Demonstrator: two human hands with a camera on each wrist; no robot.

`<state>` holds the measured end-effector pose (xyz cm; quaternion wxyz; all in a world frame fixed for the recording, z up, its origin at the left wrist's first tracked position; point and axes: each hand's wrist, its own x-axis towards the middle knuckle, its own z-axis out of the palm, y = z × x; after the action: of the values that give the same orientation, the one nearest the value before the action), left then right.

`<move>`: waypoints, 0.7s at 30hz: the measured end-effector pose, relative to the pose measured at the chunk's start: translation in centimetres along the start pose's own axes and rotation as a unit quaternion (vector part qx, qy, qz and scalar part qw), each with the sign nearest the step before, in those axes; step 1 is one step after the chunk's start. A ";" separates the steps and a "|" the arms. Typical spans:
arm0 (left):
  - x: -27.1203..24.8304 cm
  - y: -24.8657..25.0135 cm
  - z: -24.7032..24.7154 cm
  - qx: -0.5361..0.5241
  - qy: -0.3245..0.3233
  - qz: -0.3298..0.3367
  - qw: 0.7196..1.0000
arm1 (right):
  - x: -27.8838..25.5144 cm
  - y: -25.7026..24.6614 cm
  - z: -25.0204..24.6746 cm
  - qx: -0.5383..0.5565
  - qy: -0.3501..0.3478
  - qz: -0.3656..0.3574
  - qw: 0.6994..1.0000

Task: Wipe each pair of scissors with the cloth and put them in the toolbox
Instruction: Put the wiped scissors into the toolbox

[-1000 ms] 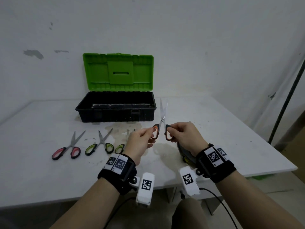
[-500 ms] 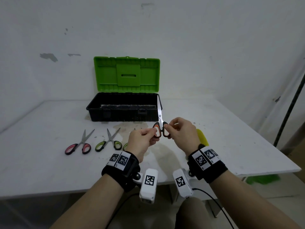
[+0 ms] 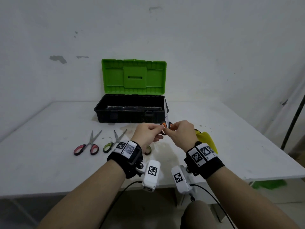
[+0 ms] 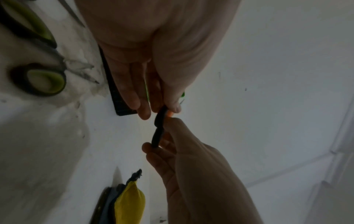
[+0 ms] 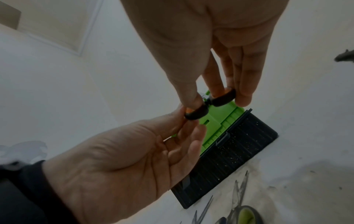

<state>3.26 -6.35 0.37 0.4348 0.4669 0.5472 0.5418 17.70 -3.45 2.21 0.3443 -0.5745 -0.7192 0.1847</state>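
Orange-handled scissors (image 3: 166,115) stand upright in the air with blades together, just in front of the toolbox's right end. My left hand (image 3: 160,129) pinches the left handle ring (image 5: 197,112). My right hand (image 3: 170,129) pinches the right ring (image 5: 224,98). The toolbox (image 3: 130,113) has a black base and a raised green lid (image 3: 133,76). A yellow cloth (image 3: 206,139) lies on the table behind my right wrist. Pink-handled scissors (image 3: 86,147) and green-handled scissors (image 3: 113,141) lie at front left. Another green handle (image 3: 148,150) shows beneath my left hand.
The white table (image 3: 49,162) meets a white wall just behind the toolbox. A dark pole (image 3: 293,118) leans at the far right, beyond the table's right edge. A stain (image 3: 165,154) marks the tabletop under my hands.
The scissor blades, spread apart a second ago, have come together as my hands brought the two rings close. The scissors now stand a little nearer the toolbox's right end.
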 end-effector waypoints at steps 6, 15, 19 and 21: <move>4.2 1.1 -5.5 0.168 0.073 0.071 0.980 | 1.9 -1.1 1.7 0.014 -0.001 0.012 1.000; 14.7 1.9 -18.8 0.318 0.199 0.037 0.926 | 10.0 -2.9 4.8 -0.039 0.000 0.027 0.999; 18.4 0.3 -22.9 0.362 0.200 -0.019 0.910 | 14.7 -2.8 6.7 -0.103 -0.015 0.051 0.993; 19.9 -0.5 -24.2 0.363 0.190 -0.056 0.910 | 16.8 -2.9 7.6 -0.139 -0.021 0.065 0.988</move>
<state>-24.24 8.64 1.26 0.1524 0.4497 0.8036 0.3588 8.63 12.77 3.61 0.2331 -0.6581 -0.7063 0.1173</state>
